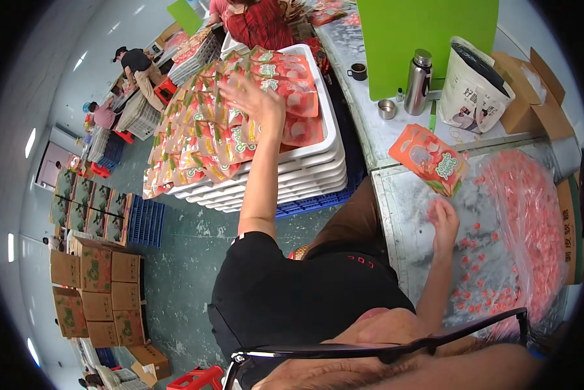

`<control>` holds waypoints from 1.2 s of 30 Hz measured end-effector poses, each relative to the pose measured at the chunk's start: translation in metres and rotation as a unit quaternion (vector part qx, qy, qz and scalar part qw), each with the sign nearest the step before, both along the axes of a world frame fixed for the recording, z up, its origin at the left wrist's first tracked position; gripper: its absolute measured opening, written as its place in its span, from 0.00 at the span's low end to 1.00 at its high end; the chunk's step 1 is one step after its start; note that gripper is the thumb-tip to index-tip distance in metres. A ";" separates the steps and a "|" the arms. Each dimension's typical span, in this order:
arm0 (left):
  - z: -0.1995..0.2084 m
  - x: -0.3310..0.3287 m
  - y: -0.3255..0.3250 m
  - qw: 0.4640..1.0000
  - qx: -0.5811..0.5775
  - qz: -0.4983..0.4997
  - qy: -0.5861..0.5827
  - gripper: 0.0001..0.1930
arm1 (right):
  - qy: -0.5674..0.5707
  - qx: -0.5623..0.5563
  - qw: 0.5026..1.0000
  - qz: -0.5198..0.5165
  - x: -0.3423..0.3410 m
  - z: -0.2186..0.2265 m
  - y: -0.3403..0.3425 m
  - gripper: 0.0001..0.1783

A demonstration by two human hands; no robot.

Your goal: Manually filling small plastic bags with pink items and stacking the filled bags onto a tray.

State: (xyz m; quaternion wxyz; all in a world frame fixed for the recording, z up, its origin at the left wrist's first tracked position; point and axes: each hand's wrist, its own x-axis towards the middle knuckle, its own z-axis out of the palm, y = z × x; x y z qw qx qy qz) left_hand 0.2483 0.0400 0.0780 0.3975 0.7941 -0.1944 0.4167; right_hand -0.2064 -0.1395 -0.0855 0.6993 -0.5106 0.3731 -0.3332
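Note:
My left hand [256,104] reaches over the stacked white plastic trays [331,146], its fingers spread and slightly blurred, just above or touching a layer of red-and-tan printed pouches [204,130]. At the table, my right hand [442,221] has its fingers curled together; whatever they may pinch is too small to make out. Just beyond those fingertips lies one red pouch [428,159] with a white-and-green label. Small red wrapped pieces [477,260] are scattered on the tabletop beside my right forearm. A large clear plastic bag [529,221] full of the same pieces rests to their right.
A steel thermos [419,81], a metal cup [387,109], a dark mug [357,71] and a white bag [474,88] stand by a green panel [396,39]. An open carton [532,97] sits behind. Stacked boxes [97,292] and a red stool [197,378] are left; people work farther back.

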 end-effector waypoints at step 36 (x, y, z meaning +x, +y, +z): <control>-0.148 -0.293 -0.243 0.785 0.353 -0.489 0.142 0.25 | 0.036 0.005 0.989 -0.144 -0.102 -0.018 0.036 0.12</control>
